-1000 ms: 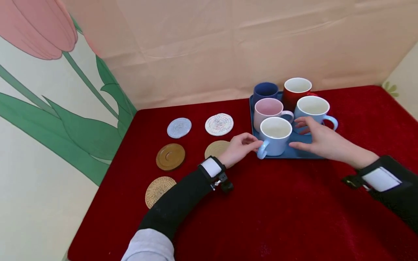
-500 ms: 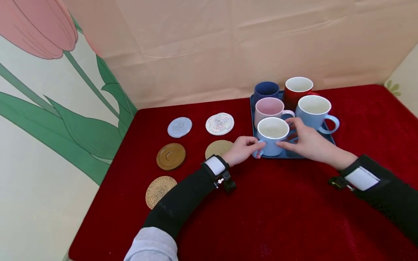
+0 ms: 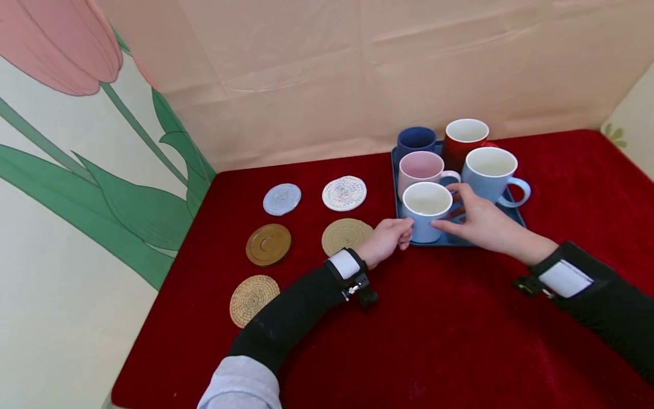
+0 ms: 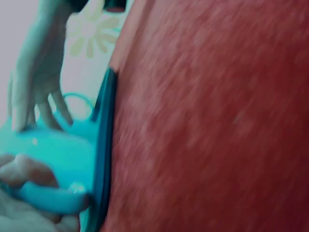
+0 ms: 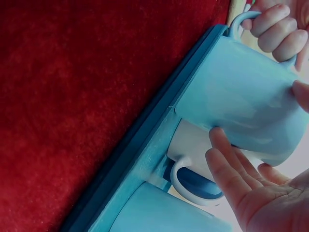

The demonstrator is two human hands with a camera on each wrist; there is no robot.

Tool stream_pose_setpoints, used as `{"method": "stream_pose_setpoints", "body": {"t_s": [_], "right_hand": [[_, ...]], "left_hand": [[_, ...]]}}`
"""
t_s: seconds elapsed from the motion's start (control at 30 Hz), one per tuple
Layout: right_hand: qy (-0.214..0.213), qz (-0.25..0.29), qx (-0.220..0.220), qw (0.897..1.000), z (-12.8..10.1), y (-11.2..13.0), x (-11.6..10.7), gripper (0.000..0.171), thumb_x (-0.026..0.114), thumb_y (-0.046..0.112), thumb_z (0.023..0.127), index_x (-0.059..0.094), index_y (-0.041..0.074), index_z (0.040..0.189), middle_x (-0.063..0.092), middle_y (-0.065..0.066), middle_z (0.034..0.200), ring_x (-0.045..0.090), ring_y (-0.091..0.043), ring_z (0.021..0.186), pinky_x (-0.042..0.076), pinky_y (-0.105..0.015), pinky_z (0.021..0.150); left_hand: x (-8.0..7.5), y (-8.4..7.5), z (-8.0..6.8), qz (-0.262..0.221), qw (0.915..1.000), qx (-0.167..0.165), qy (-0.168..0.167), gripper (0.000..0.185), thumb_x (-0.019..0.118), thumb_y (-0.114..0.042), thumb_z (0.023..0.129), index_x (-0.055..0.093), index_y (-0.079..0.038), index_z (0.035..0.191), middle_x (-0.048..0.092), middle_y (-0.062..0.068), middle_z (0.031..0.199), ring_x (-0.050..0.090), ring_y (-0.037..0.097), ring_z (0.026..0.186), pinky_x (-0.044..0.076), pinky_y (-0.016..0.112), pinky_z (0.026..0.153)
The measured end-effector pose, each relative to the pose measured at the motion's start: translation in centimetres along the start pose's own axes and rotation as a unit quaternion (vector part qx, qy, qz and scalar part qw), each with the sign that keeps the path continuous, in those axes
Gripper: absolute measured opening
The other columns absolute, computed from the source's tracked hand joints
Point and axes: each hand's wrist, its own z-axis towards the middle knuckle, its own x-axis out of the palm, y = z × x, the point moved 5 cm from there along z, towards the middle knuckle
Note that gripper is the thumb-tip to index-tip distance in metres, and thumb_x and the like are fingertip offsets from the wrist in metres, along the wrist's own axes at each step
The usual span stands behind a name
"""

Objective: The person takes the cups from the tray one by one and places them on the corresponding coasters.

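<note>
- Five mugs show in the head view on a flat blue tray (image 3: 403,170) at the far right of the red cloth (image 3: 439,329). The nearest, a glossy light blue mug (image 3: 427,211), stands upright at the tray's near left corner, mouth up, handle to the left. The left hand (image 3: 386,240) curls its fingers round that handle. The right hand (image 3: 480,224) rests straight fingers against the mug's right side.
- Beside it stand a pink mug (image 3: 421,170), a second pale blue mug (image 3: 490,170), a red mug (image 3: 462,139) and a dark blue mug (image 3: 415,141). Round coasters lie to the left; a woven one (image 3: 346,235) is just beside the left hand.
- Left wrist view, blurred: fingers wrap the mug's handle (image 4: 46,195) at the tray's edge, on fuzzy cloth.
- Right wrist view: the right hand's fingers (image 5: 227,164), spread and relaxed, touch the smooth cylindrical mug wall; the left hand's fingers (image 5: 277,31) grip the handle.
</note>
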Motion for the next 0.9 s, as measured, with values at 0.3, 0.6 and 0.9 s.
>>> {"method": "stream_pose_setpoints", "body": {"t_s": [0.3,0.6,0.9], "right_hand": [[0.034,-0.002,-0.025,0.999,-0.5,-0.8,0.3,0.085,0.071,0.039,0.088,0.023,-0.002,0.144,0.045,-0.029,0.133,0.052,-0.045,0.113,0.046,-0.06,0.087],[0.093,-0.099,-0.033,0.99,-0.7,-1.8,1.5,0.072,0.069,0.051,0.086,0.046,0.005,0.136,0.053,-0.017,0.126,0.056,-0.034,0.109,0.05,-0.053,0.085],[0.117,-0.14,-0.088,0.979,-0.2,-1.9,2.9,0.02,0.077,0.018,0.084,0.068,0.013,0.102,0.057,0.001,0.093,0.055,-0.015,0.08,0.051,-0.034,0.07]], "left_hand": [[-0.3,-0.1,-0.9,-0.043,0.9952,0.074,-0.046,0.04,0.038,-0.008,0.104,0.036,-0.004,0.065,0.032,0.001,0.061,0.034,0.011,0.056,0.03,0.02,0.057],[-3.9,-2.7,-3.4,-0.066,0.987,0.137,-0.052,0.04,0.033,-0.008,0.105,0.035,-0.005,0.065,0.031,0.002,0.065,0.033,0.012,0.059,0.029,0.022,0.061],[-9.4,-3.7,-6.1,-0.06,0.9836,0.104,-0.135,0.04,0.034,-0.01,0.106,0.038,-0.007,0.066,0.033,0.003,0.067,0.034,0.012,0.061,0.029,0.023,0.062]]}}
